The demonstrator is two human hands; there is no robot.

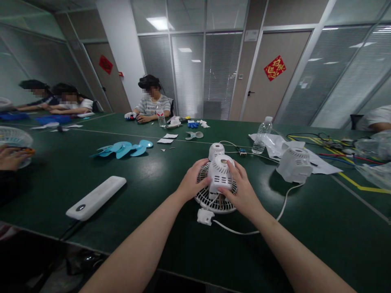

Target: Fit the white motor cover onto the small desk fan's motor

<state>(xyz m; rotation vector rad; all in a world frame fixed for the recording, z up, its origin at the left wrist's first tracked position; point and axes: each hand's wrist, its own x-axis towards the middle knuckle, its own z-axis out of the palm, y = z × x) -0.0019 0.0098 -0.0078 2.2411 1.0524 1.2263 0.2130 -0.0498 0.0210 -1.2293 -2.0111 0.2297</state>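
Between my two hands is a white fan motor housing (220, 179) with slotted vents. It rests over a round white fan grille (218, 206) on the green table. My left hand (193, 181) grips the grille's left edge and the housing's side with its thumb. On the other side my right hand (242, 187) wraps the housing, fingers on top and thumb low at the front. Just behind stands another small white vented part (216, 149). A white box-shaped piece (205, 216) with a cable lies in front of the grille.
Another white housing (295, 165) stands to the right, its cable running along the table. Blue fan blades (124, 149) and a long white device (96, 198) lie left. A water bottle (262, 134) stands behind right. Co-workers sit at the far side and left; one hand (10, 156) shows at left.
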